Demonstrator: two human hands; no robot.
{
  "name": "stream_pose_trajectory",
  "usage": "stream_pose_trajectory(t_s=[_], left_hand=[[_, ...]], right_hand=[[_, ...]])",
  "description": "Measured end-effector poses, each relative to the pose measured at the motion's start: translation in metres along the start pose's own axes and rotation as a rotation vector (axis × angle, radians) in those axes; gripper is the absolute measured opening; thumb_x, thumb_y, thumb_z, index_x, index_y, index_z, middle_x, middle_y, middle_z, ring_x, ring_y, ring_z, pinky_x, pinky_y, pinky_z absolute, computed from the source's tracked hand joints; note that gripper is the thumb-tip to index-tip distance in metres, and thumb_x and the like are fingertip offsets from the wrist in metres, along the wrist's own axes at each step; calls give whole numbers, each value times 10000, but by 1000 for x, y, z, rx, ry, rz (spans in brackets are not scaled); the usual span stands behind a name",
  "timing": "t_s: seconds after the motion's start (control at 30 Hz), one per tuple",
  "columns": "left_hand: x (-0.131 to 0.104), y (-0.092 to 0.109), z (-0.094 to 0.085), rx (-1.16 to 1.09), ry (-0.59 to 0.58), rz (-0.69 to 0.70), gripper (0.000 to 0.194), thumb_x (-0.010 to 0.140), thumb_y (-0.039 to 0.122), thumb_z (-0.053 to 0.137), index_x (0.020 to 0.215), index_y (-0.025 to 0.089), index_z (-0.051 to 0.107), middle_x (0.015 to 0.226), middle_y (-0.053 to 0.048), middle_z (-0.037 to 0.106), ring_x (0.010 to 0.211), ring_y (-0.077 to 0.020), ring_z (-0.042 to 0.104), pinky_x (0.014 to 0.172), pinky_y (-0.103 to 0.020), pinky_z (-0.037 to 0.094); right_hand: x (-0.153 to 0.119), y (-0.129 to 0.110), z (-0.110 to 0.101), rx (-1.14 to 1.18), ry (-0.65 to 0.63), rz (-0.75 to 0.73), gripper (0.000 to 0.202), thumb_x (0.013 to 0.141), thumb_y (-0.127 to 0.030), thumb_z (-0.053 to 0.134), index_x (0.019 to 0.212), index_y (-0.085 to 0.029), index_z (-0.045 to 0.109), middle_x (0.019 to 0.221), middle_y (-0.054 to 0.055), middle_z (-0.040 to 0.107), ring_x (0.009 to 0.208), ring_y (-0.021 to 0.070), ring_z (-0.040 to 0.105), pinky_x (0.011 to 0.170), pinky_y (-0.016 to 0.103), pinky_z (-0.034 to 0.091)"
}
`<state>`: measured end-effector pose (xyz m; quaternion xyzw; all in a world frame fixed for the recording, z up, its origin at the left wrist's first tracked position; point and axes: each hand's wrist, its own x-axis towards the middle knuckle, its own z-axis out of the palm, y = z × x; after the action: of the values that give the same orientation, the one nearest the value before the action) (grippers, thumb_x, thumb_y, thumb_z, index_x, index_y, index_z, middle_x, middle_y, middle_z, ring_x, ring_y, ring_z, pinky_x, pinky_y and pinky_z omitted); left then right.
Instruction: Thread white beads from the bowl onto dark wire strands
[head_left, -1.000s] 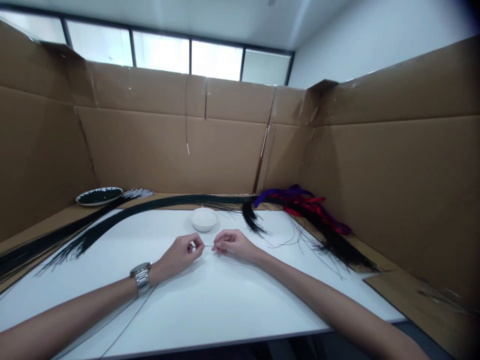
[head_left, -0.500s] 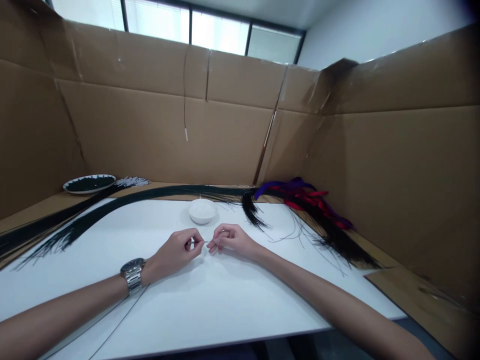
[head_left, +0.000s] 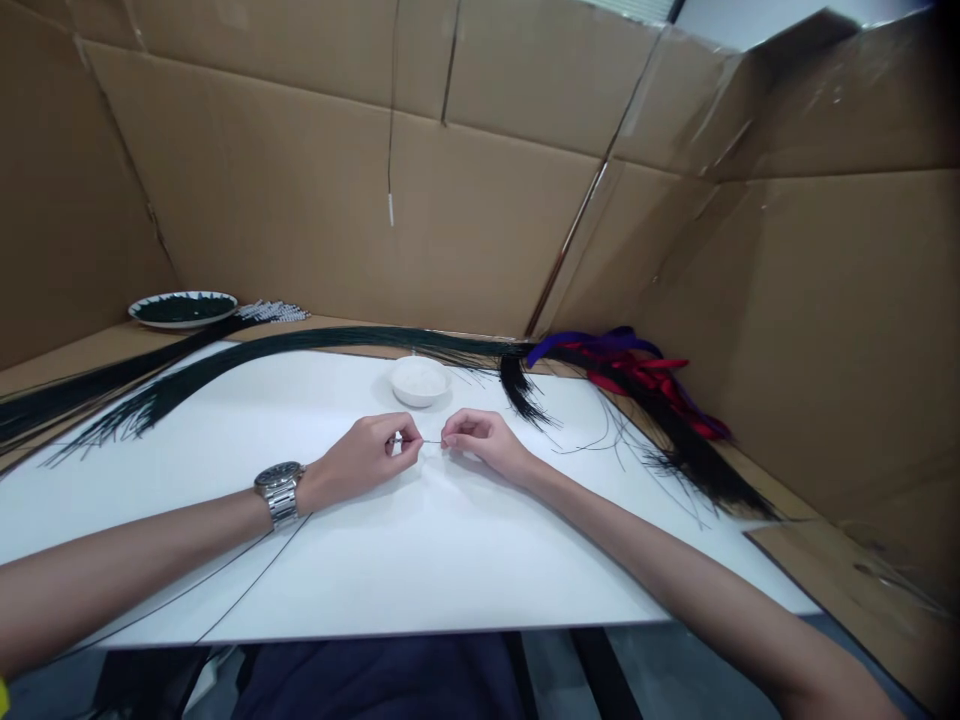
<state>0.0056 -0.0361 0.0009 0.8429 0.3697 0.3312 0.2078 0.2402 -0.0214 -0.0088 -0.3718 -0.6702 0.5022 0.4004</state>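
Observation:
My left hand (head_left: 367,452), with a metal watch (head_left: 280,490) on its wrist, pinches a thin dark cord (head_left: 432,441) between thumb and fingertips. Just to the right, my right hand (head_left: 486,442) has its thumb and fingers closed on the same cord's end. A short stretch of cord shows between the two hands, above the white board (head_left: 450,570). Two dark strands run from under my left wrist towards the near edge. Beyond the hands stands a small white bowl (head_left: 418,384); its contents are too pale to make out.
A long bundle of dark cords (head_left: 337,338) arches across the board's far side. Purple and red ribbons (head_left: 637,375) lie at the right. At the far left are a patterned plate (head_left: 183,322) and several white-tipped cords (head_left: 274,311). Cardboard walls (head_left: 315,210) enclose the board.
The view has tilted down, showing more of the near edge. My right fingers have closed further onto the cord, and the gap between the hands has widened slightly.

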Motion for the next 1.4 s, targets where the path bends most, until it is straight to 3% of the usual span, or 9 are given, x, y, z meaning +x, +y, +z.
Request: stream_pose_trajectory(t_s=[0.3, 0.53, 1.4], left_hand=[[1, -1, 0, 2, 8, 9, 140, 908, 263, 544, 831, 186, 632, 706, 28, 606, 594, -102, 500, 575, -238, 375], [1, -3, 1, 23, 24, 15, 120, 909, 251, 564, 829, 187, 627, 701, 35, 605, 598, -97, 500, 585, -235, 375], [3, 2, -2, 44, -6, 4, 108, 906, 243, 570, 837, 189, 631, 695, 34, 614, 596, -93, 508, 573, -240, 372]], right_hand=[[1, 4, 3, 3, 98, -12, 198, 710, -323, 791, 794, -180, 684, 764, 15, 696, 716, 148, 631, 657, 267, 475], [-2, 2, 4, -1, 25, 16, 200, 754, -345, 765, 843, -168, 739, 825, 60, 754, 741, 166, 667, 660, 279, 492], [-2, -2, 4, 19, 20, 26, 201, 719, -340, 815, 803, -170, 747, 759, 44, 734, 602, 122, 584, 593, 272, 476]])
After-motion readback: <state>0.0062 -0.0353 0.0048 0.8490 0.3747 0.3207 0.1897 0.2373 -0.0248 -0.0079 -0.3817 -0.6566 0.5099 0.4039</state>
